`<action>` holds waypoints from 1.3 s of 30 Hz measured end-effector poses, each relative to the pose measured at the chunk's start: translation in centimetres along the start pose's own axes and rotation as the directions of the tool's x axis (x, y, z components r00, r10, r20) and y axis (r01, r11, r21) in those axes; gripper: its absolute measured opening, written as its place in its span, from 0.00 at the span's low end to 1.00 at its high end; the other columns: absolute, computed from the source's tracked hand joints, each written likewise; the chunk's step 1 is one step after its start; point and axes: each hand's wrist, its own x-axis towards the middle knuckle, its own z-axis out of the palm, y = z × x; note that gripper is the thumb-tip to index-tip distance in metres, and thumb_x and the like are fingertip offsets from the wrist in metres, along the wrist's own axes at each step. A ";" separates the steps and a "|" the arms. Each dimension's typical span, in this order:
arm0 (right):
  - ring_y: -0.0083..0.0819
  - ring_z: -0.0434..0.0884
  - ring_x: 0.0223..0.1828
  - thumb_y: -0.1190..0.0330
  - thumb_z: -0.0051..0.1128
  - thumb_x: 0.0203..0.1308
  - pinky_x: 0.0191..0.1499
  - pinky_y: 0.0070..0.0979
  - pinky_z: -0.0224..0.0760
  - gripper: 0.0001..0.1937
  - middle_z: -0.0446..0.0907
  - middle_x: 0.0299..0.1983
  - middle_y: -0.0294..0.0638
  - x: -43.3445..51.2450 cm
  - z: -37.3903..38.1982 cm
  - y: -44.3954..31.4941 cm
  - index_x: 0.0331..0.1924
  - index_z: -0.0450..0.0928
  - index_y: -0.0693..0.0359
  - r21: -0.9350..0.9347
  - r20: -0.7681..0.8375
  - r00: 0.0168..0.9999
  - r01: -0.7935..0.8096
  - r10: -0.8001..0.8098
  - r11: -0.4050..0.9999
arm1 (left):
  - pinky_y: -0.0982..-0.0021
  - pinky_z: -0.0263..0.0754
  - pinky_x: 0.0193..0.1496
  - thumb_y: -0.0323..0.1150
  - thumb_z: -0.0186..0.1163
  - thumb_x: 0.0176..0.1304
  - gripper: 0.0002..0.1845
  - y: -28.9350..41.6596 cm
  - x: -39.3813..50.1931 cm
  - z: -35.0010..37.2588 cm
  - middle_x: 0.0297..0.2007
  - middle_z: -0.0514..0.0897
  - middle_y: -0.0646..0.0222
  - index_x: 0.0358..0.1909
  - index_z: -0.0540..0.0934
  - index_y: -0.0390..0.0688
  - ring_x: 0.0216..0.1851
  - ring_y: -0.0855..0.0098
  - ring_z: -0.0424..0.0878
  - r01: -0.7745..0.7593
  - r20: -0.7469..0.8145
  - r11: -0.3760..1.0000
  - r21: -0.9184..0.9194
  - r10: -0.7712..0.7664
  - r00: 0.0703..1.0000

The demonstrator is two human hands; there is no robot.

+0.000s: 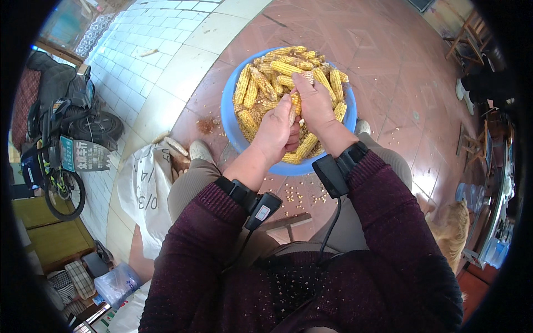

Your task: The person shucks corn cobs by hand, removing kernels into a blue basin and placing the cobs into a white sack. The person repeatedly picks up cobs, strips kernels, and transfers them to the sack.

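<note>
Both of my hands are over a blue plastic basin (227,110) between my feet. My left hand (272,132) grips a partly shelled corn cob (295,106), yellow kernels on its upper part and paler lower down. Against that cob, my right hand (315,104) is closed, its thumb pointing up. A pale, stripped cob end (308,76) sticks out beyond the right thumb; whether it is a separate cob cannot be told. Whole yellow corn cobs (251,93) ring the basin over loose kernels (263,105).
Kernels (297,195) are scattered on the red tile floor. A white woven sack (143,187) with bare cobs (175,145) stands by my left foot. A dog (452,229) is at my right. Left are an electric scooter (89,125) and a bicycle (64,193); a person's shoes (464,95) are far right.
</note>
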 end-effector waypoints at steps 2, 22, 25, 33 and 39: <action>0.26 0.72 0.35 0.56 0.55 0.62 0.42 0.27 0.67 0.21 0.78 0.33 0.39 -0.1 0.0 -0.1 0.39 0.77 0.71 -0.001 0.002 1.000 0.001 -0.001 1.000 | 0.74 0.46 0.15 0.58 0.41 0.69 0.26 0.2 0.1 -0.1 0.11 0.55 0.79 0.26 0.66 0.46 0.10 0.79 0.50 0.047 0.039 0.998 -0.053 -0.045 0.998; 0.26 0.75 0.36 0.57 0.57 0.62 0.39 0.26 0.70 0.17 0.78 0.32 0.40 0.1 0.9 0.3 0.35 0.77 0.65 0.165 0.021 0.990 -0.138 0.136 0.977 | 0.75 0.49 0.18 0.56 0.40 0.72 0.25 -0.6 0.7 0.3 0.13 0.58 0.77 0.63 0.66 0.56 0.12 0.78 0.54 -0.152 -0.047 0.988 -0.010 0.152 0.987; 0.26 0.76 0.32 0.57 0.57 0.63 0.34 0.25 0.70 0.15 0.78 0.29 0.39 0.3 1.1 0.7 0.34 0.77 0.64 0.085 -0.038 0.996 -0.080 0.083 0.993 | 0.74 0.49 0.16 0.55 0.39 0.73 0.24 -1.1 0.9 0.5 0.13 0.58 0.77 0.63 0.67 0.55 0.12 0.78 0.55 -0.148 -0.039 0.989 -0.020 0.147 0.988; 0.28 0.74 0.33 0.57 0.59 0.60 0.39 0.26 0.69 0.18 0.79 0.33 0.39 0.9 0.4 -0.3 0.37 0.79 0.67 0.264 0.097 0.970 -0.240 0.222 0.934 | 0.74 0.51 0.16 0.57 0.38 0.71 0.23 -0.6 1.8 -0.6 0.13 0.61 0.76 0.30 0.66 0.48 0.12 0.77 0.55 -0.188 -0.238 0.974 0.123 0.213 0.948; 0.26 0.73 0.38 0.57 0.59 0.60 0.44 0.27 0.67 0.19 0.78 0.37 0.39 0.9 0.8 0.9 0.38 0.78 0.68 0.201 0.025 0.959 -0.281 0.281 0.939 | 0.76 0.53 0.15 0.53 0.38 0.73 0.28 -2.3 3.0 -0.8 0.16 0.62 0.76 0.63 0.68 0.45 0.13 0.81 0.59 -0.391 -0.158 0.850 0.352 0.465 0.871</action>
